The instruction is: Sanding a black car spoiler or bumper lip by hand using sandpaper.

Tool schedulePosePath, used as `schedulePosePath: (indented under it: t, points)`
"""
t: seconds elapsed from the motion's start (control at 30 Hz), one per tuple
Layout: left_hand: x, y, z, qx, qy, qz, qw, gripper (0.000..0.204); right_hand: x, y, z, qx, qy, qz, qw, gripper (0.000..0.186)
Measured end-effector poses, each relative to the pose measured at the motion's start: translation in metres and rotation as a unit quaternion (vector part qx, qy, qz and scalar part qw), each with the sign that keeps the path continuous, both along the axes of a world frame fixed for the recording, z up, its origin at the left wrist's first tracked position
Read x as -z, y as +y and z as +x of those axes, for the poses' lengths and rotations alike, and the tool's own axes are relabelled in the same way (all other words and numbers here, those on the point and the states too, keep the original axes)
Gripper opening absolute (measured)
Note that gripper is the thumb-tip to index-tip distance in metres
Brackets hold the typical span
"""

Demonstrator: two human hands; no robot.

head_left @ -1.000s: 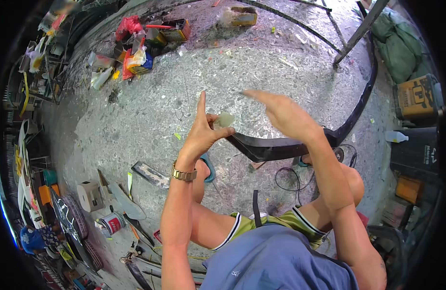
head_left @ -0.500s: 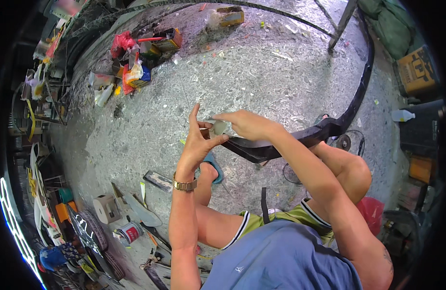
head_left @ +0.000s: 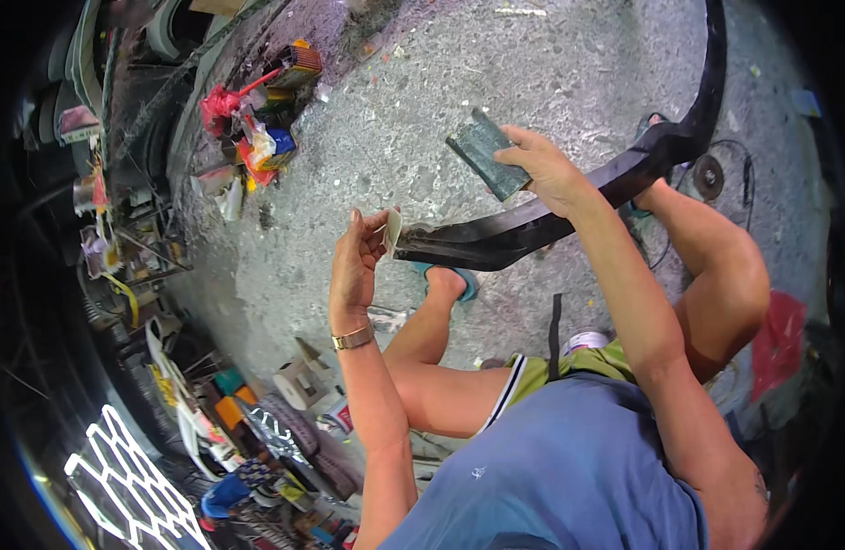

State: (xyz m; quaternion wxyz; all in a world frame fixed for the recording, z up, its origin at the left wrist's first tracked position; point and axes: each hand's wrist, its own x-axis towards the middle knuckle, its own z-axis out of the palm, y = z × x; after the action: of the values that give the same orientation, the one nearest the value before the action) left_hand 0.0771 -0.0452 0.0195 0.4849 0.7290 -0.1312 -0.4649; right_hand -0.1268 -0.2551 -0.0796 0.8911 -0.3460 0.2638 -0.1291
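Note:
My left hand [head_left: 356, 261] is at the near left end of a long black curved trim strip [head_left: 505, 240]. Its fingers pinch a small pale, flat piece [head_left: 393, 235] against that end; I cannot tell whether the piece is loose or part of the strip. My right hand [head_left: 546, 170] is raised beyond the strip, thumb and fingers closed on a dark grey-green rectangular sheet [head_left: 488, 156], slightly bent, which looks like sandpaper. The strip passes under my right forearm, bends by my right foot, then runs off to the far right.
Opened boxes [head_left: 278, 147] and a red plastic bag [head_left: 219, 108] lie on the concrete floor at far left. Cluttered parts and tools [head_left: 299, 385] fill the near left. A round grinding disc [head_left: 707, 176] with a cable lies right of the strip. Another red bag [head_left: 778, 339] is beside my right leg.
My right hand has moved away from my left, to the right, and now shows the dark sheet in it. My left hand stays at the strip's end. The whole view has shifted.

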Motion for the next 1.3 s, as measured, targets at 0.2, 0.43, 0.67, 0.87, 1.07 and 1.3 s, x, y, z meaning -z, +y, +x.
schedulePosePath:
  t: [0.2, 0.43, 0.67, 0.87, 1.07, 1.3]
  points:
    - [-0.006, -0.009, -0.005, 0.019, -0.032, 0.069, 0.997, 0.059, -0.001, 0.002, -0.012, 0.052, 0.039, 0.089, 0.994, 0.045]
    - [0.003, -0.009, -0.007, -0.016, -0.032, 0.058, 0.998, 0.054, 0.000, 0.010, -0.008, -0.063, -0.005, -0.059, 0.996, 0.049]
    - [0.015, -0.017, -0.002, -0.048, -0.061, 0.058, 0.995, 0.051, 0.005, 0.022, 0.009, -0.101, 0.064, -0.239, 0.964, 0.042]
    - [0.007, -0.006, 0.002, -0.015, -0.064, 0.084, 0.994, 0.050, -0.004, 0.035, 0.019, -0.123, 0.071, -0.436, 0.889, 0.043]
    - [0.001, 0.001, 0.001, 0.010, -0.067, 0.081, 0.994, 0.047, -0.022, 0.061, 0.032, -0.119, 0.036, -0.488, 0.864, 0.047]
    - [-0.011, -0.001, -0.011, 0.088, -0.126, 0.068, 0.986, 0.054, -0.021, 0.085, 0.049, -0.171, 0.041, -0.480, 0.860, 0.043]
